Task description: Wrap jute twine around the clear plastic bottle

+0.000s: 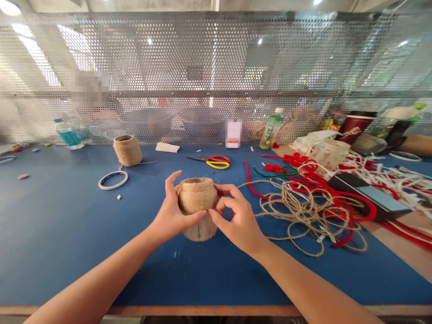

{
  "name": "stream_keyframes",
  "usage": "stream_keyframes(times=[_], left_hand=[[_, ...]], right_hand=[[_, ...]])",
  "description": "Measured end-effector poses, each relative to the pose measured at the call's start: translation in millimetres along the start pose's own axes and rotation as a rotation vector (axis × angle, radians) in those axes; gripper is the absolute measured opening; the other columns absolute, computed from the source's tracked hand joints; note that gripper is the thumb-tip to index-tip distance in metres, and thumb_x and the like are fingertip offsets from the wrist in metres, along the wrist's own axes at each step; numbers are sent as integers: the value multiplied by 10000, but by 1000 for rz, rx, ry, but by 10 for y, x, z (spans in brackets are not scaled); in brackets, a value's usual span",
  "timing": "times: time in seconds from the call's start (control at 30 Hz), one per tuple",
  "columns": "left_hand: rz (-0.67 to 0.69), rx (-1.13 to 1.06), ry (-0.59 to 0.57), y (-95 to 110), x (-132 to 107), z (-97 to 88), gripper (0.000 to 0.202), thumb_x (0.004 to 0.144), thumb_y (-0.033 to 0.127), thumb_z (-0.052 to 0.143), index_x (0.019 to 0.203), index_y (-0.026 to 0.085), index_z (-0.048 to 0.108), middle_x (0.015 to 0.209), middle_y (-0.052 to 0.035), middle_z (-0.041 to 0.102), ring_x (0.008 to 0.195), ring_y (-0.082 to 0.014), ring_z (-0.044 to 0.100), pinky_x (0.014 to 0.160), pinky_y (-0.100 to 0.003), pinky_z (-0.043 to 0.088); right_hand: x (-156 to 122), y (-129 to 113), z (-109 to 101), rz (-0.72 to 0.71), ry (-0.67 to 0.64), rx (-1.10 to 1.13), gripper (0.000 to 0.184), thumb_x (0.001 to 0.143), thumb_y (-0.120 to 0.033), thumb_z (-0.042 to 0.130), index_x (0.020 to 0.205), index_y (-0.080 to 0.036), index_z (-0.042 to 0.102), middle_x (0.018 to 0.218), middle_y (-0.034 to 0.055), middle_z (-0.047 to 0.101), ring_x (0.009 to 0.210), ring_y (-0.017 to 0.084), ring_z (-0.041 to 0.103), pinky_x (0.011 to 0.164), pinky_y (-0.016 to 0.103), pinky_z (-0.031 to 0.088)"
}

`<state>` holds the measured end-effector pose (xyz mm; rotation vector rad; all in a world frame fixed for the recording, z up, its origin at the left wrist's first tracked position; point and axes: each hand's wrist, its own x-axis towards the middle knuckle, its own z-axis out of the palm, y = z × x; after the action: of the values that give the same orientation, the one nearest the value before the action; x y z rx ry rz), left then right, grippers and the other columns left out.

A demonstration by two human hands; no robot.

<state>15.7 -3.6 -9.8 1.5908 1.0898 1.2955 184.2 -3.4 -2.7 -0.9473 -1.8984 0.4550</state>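
Between my hands is a jar, its upper part wound with brown twine and its lower part bare and see-through. My left hand grips the jar's left side, thumb across the front and index finger raised. On the right, my right hand pinches at the jar's front with thumb and fingertips, where the twine seems to run; the strand in the pinch is mostly hidden. Loose coils of twine lie to the right, with a strand leading toward my right hand.
Behind the jar lie scissors with red and yellow handles. At left are a twine-covered jar, a tape roll and a water bottle. Red cords, a dark box and a green-labelled bottle crowd the right. A perforated metal screen stands behind.
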Motion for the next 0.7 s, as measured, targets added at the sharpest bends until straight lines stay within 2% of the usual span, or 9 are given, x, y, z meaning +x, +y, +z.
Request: stream_keyframes(times=[0.2,0.33,0.7], left_hand=[[1,27,25,7,2,-4,948,577,258,730,1276,249,89,1062,-79,535,964,-228,576,892,-445,428],[-11,42,33,-8,16,-22,868,569,278,729,1217,250,152,1022,-64,533,941,-231,572,862,-443,440],[-42,58,47,-17,35,-35,792,558,277,698,1165,242,191,956,-40,515,864,-200,541,782,-385,453]], right_hand=[[-5,-7,-7,-1,-13,18,194,715,-175,580,555,-167,471,1045,89,522,1031,212,537,844,368,477],[-4,-15,-24,-11,-33,50,166,719,-166,562,574,-167,482,1062,96,515,1032,213,536,778,331,495],[4,8,-21,-33,-64,62,163,706,-119,538,553,-152,494,1083,97,513,1034,202,537,663,250,498]])
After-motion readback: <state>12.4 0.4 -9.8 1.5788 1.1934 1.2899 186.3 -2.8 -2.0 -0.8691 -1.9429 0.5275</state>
